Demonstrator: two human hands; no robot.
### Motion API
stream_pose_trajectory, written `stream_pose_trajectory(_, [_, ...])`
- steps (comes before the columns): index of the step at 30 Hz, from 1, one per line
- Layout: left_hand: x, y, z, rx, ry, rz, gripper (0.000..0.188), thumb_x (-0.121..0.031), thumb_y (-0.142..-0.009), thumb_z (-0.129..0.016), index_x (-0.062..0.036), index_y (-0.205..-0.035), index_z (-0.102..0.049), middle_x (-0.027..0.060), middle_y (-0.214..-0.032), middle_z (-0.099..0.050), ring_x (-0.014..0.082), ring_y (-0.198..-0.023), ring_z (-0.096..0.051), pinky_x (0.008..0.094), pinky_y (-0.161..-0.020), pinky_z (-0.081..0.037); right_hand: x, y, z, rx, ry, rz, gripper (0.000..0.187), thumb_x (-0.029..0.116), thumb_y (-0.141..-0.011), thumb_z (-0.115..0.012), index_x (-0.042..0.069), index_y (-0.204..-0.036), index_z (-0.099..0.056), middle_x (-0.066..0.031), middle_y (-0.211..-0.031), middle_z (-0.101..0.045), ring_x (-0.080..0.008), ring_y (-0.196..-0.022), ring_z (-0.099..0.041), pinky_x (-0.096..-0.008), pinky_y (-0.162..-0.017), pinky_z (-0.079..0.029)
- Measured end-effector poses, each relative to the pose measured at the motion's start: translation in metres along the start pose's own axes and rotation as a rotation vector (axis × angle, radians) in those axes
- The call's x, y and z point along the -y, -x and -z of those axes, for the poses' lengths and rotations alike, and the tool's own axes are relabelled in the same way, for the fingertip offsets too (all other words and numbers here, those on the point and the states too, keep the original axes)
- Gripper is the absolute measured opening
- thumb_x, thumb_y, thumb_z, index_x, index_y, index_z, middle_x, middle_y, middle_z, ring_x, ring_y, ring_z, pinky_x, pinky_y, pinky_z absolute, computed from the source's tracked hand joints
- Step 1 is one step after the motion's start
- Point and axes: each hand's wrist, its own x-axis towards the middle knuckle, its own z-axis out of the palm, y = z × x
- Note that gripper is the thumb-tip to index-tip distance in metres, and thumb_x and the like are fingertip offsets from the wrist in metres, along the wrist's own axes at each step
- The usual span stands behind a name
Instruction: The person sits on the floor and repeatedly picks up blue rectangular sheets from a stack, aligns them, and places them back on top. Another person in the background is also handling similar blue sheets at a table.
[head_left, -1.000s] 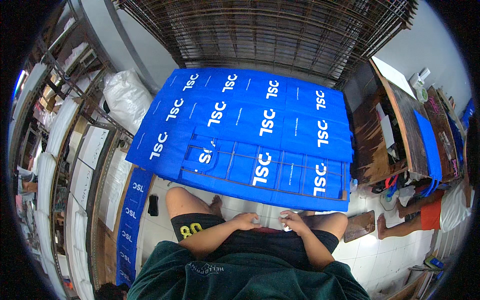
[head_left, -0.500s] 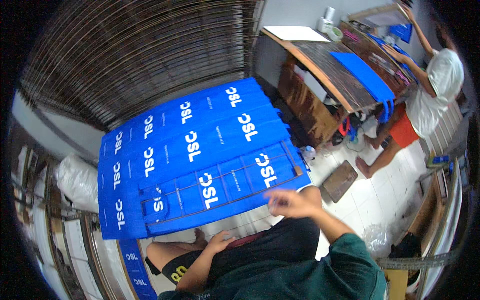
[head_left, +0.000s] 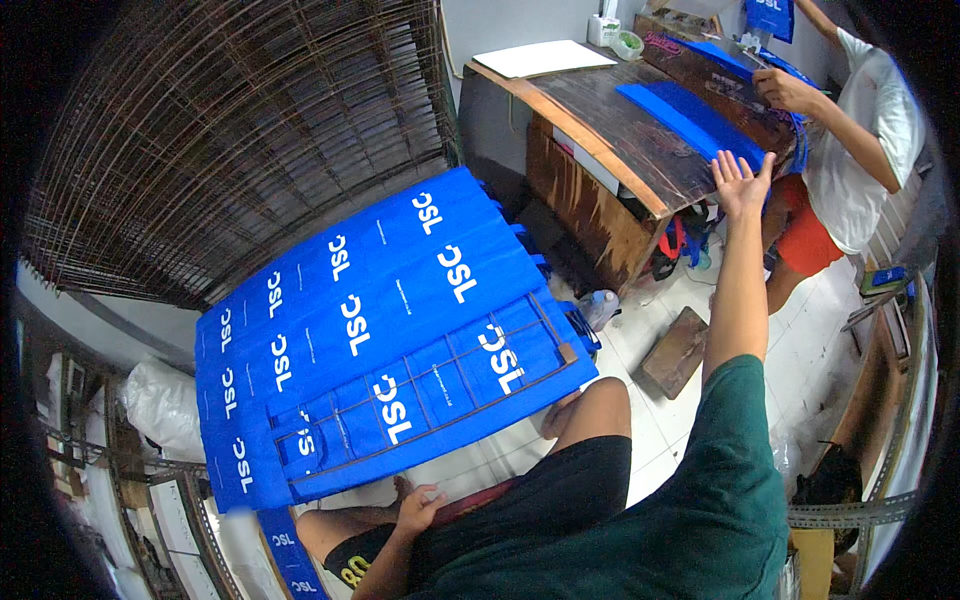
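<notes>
My right hand (head_left: 741, 187) is stretched out to the right, palm up and fingers spread. It holds nothing and appears beside the near edge of a folded blue fabric piece (head_left: 690, 122) on the dark wooden table (head_left: 570, 105). Low over my lap, my left hand (head_left: 420, 508) rests with loosely bent fingers and nothing visible in it. In front of me lie several blue fabric bags (head_left: 385, 285) with white print, overlapping in rows. A thin metal wire frame (head_left: 420, 425) lies on the nearest ones, with a brown block (head_left: 568, 353) at its right corner.
At the table a co-worker in a white shirt (head_left: 870, 150) works with blue fabric, one hand (head_left: 787, 92) over the tabletop. A large wire rack (head_left: 270, 130) stands behind the bags. A brown slab (head_left: 674, 352) and a bottle (head_left: 600, 308) are on the tiled floor.
My right hand has swung from above my knee out to the far right and opened. My left hand has shifted slightly down and left. The co-worker's raised board has left view.
</notes>
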Motion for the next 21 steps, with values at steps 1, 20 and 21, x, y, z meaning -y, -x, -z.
stream_pose_trajectory(1, [0.004,0.003,-0.001,-0.009,-0.033,0.003,0.041,-0.037,-0.079,-0.068,-0.0054,-0.103,-0.058,0.0054,-0.059,-0.056,0.01,-0.051,-0.051,0.027,-0.046,-0.039,0.0,-0.009,0.005,-0.015,-0.078,-0.014,0.11,0.059,-0.072,-0.064,0.002,-0.14,0.0,-0.0247,-0.141,-0.022,-0.0396,-0.127,-0.033,-0.0528,-0.103,-0.03])
stream_pose_trajectory(20, [-0.159,0.01,-0.003,0.474,0.407,-0.198,0.051,-0.023,-0.086,-0.063,-0.01,-0.13,-0.04,0.0035,-0.098,-0.058,0.0095,-0.081,-0.053,0.0238,-0.069,-0.045,-0.026,0.089,-0.047,0.189,0.415,0.008,0.03,0.003,-0.082,-0.058,-0.005,-0.11,-0.052,-0.0137,-0.113,-0.055,-0.024,-0.102,-0.055,-0.0346,-0.094,-0.044])
stream_pose_trajectory(21, [-0.179,0.009,0.001,0.543,0.537,-0.22,0.056,-0.031,-0.088,-0.058,-0.0114,-0.134,-0.034,0.0056,-0.105,-0.056,0.0113,-0.087,-0.053,0.026,-0.071,-0.046,-0.024,0.122,-0.065,0.17,0.391,-0.136,0.03,0.008,-0.085,-0.056,-0.006,-0.111,-0.053,-0.0138,-0.114,-0.056,-0.0223,-0.104,-0.055,-0.033,-0.095,-0.042])
